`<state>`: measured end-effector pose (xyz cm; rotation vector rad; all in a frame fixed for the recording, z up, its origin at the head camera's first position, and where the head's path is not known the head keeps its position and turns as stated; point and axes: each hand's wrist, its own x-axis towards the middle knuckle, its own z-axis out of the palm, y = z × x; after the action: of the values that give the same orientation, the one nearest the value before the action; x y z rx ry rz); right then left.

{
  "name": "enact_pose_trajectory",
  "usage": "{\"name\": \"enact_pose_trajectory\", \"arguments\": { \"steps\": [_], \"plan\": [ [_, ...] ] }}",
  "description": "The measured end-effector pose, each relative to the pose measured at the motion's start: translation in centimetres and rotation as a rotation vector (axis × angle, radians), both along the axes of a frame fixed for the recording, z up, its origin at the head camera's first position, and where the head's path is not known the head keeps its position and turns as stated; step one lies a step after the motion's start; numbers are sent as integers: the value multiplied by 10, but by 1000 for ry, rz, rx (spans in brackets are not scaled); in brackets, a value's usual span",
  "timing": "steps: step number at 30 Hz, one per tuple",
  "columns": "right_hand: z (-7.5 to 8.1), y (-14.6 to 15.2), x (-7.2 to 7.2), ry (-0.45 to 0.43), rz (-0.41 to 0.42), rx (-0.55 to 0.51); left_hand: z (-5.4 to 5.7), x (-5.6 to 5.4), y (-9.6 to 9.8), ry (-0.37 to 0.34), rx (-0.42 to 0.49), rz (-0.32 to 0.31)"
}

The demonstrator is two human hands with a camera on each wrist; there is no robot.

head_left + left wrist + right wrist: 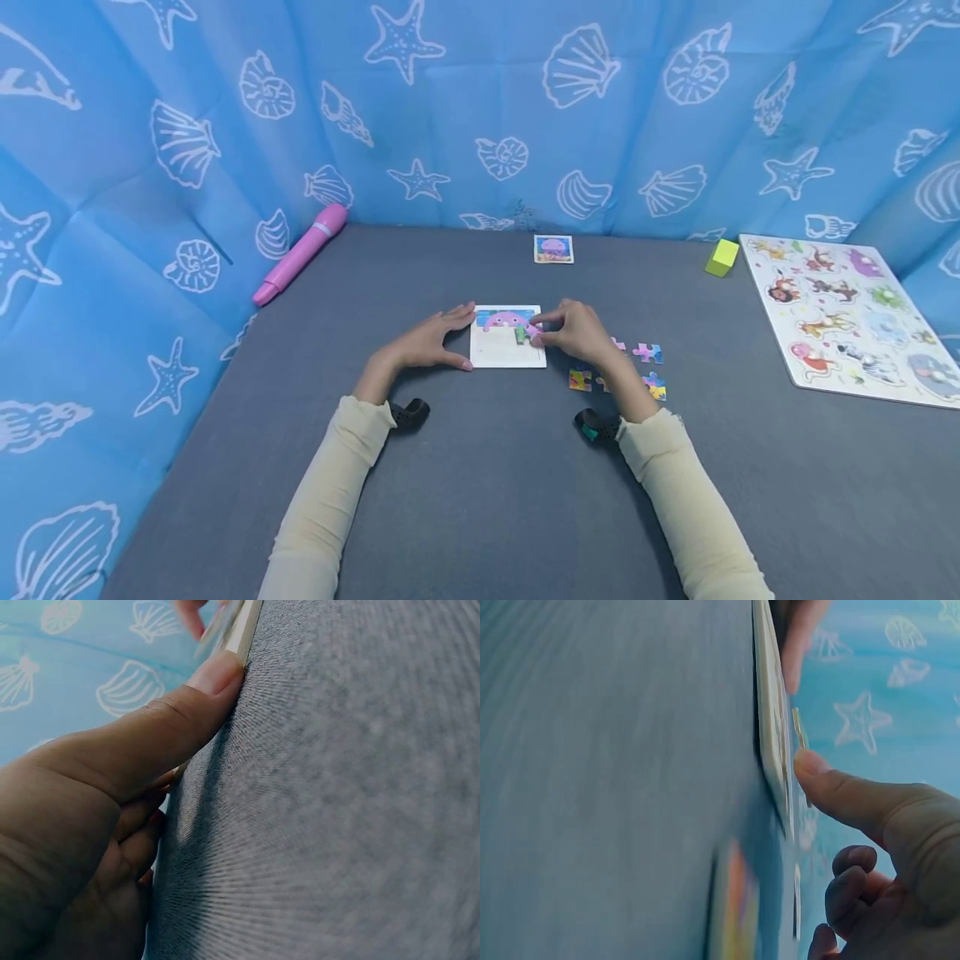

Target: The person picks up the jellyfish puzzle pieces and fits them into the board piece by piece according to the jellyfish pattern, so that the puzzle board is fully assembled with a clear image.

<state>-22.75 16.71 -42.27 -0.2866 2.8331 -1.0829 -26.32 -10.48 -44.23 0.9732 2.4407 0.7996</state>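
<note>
A small white puzzle tray (501, 358) lies on the dark table, its upper part filled with a pink sea-creature picture. My left hand (423, 340) rests at the tray's left side, fingers spread near the top corner and thumb touching the near edge; the thumb (214, 675) presses that edge in the left wrist view. Between thumb and fingertips, my right hand (581, 333) pinches a pink and green puzzle piece (522, 335) over the tray's right part. In the right wrist view the piece (799, 727) appears edge-on, slightly above the tray. The right forefinger is hidden there.
Several loose puzzle pieces (648, 353) lie beside and partly under the right wrist. Behind the tray is a small picture card (553, 249). A yellow-green block (722, 258) and an animal board (862, 321) are at right; a pink pen-shaped object (302, 254) leans at the left.
</note>
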Motion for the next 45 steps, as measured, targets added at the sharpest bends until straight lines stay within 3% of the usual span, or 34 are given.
{"name": "enact_pose_trajectory", "arguments": {
  "steps": [10,19,27,30,35,45],
  "plan": [
    [-4,-45,-11,5,32,21,0,0,2,14,12,-14],
    [-6,-56,-12,8,18,75,-1,-1,2,19,2,-3],
    [-6,-59,-15,108,160,74,1,0,-2,5,35,-5],
    [-7,-59,-17,87,190,103,1,0,-3,0,48,-8],
    [-7,-56,-21,34,168,176,0,-1,-1,1,22,1],
    [-7,-56,-22,-3,145,137,-1,-1,0,13,-5,12]
  ]
}}
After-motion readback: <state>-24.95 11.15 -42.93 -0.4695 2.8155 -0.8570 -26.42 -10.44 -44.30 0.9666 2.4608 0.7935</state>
